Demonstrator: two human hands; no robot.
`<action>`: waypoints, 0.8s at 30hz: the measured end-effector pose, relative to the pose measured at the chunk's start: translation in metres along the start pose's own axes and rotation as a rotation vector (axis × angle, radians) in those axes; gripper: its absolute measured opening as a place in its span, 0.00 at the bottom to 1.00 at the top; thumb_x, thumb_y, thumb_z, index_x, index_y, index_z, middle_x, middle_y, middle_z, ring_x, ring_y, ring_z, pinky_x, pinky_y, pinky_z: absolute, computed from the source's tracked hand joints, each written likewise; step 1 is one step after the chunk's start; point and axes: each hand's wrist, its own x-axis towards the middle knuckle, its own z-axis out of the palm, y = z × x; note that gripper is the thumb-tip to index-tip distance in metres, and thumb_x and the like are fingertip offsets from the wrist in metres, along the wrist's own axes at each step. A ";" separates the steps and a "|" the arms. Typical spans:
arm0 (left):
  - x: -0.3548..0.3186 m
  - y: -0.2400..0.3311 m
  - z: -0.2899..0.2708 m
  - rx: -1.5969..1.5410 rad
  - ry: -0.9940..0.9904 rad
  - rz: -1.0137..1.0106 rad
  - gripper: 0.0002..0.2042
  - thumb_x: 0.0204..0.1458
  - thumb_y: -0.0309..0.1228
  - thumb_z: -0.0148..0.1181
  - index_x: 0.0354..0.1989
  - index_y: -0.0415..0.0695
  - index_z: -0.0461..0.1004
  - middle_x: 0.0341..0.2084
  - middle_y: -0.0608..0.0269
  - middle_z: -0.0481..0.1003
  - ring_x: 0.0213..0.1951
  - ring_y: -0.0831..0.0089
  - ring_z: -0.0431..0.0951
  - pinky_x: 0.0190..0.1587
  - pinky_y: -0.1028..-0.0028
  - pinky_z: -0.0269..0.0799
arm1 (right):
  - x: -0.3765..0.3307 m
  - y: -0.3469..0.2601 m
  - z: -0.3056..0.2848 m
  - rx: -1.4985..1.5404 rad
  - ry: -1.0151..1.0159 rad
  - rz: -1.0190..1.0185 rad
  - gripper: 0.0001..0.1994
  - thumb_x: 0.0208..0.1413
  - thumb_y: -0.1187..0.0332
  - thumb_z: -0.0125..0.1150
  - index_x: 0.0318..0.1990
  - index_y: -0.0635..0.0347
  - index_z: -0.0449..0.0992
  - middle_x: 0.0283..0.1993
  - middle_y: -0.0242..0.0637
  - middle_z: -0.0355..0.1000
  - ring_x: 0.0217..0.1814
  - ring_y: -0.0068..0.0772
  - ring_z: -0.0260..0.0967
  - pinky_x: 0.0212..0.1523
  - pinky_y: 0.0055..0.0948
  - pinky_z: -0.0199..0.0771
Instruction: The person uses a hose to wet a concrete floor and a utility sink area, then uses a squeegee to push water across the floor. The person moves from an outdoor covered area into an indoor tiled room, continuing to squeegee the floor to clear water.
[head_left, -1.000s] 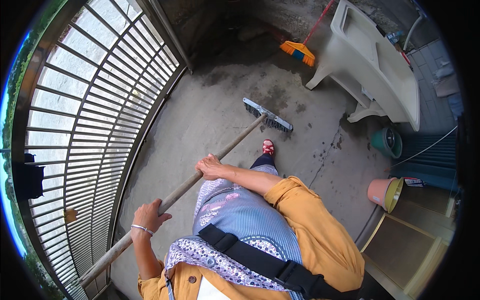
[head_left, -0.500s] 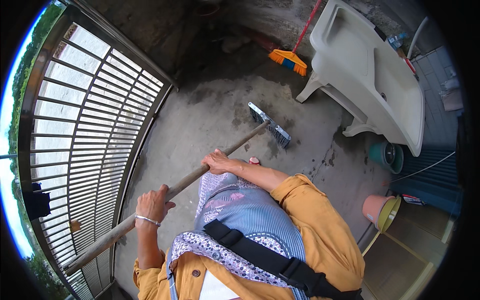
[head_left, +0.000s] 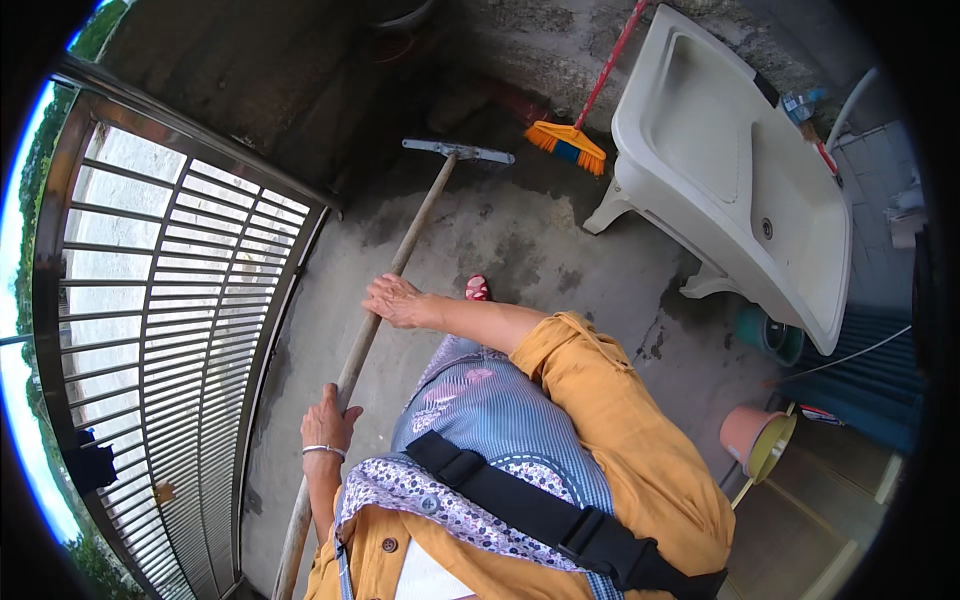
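A push broom (head_left: 421, 216) with a long wooden handle runs from the lower left up toward the back of the concrete floor. Its narrow pale-grey head (head_left: 478, 153) lies on the dark, wet-looking part; the bristles under it are hardly visible now. My left hand (head_left: 328, 428), with a bracelet at the wrist, wraps round the lower part of the handle. Higher up, my right hand (head_left: 395, 301) grips the same handle, its forearm crossing in front of my apron. Both hands are closed on the wood.
An orange-bristled broom (head_left: 567, 142) with a red handle leans by the back wall. To the right stands a white plastic sink (head_left: 700, 130) on legs, with a green bucket (head_left: 765, 335) and a pink basin (head_left: 745, 435) nearer. A barred metal gate (head_left: 180, 300) lines the left.
The push broom's head has moved away and to the left, onto the darker floor. Its handle has swung steeper, both hands still holding it. A red-patterned shoe shows more.
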 end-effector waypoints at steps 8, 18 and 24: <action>0.204 0.032 0.041 -0.060 -0.293 -0.136 0.24 0.33 0.40 0.65 0.38 0.40 0.67 0.34 0.49 0.72 0.41 0.55 0.71 0.42 0.62 0.68 | -0.101 0.078 -0.089 0.500 -0.032 0.400 0.11 0.46 0.71 0.44 0.36 0.62 0.70 0.36 0.47 0.68 0.42 0.46 0.65 0.42 0.38 0.64; 0.241 0.112 -0.088 0.176 -0.365 -0.135 0.20 0.33 0.35 0.66 0.35 0.37 0.72 0.25 0.56 0.74 0.21 0.68 0.76 0.21 0.71 0.73 | -0.249 0.119 -0.366 0.022 0.811 0.810 0.07 0.49 0.71 0.50 0.34 0.64 0.70 0.30 0.42 0.69 0.31 0.38 0.68 0.30 0.28 0.68; 0.259 0.123 -0.041 0.379 -0.348 0.031 0.22 0.38 0.43 0.59 0.39 0.40 0.70 0.29 0.56 0.72 0.32 0.64 0.72 0.35 0.68 0.69 | -0.328 0.176 -0.530 -0.169 1.258 0.793 0.10 0.53 0.66 0.48 0.36 0.64 0.70 0.30 0.39 0.70 0.29 0.28 0.71 0.27 0.24 0.69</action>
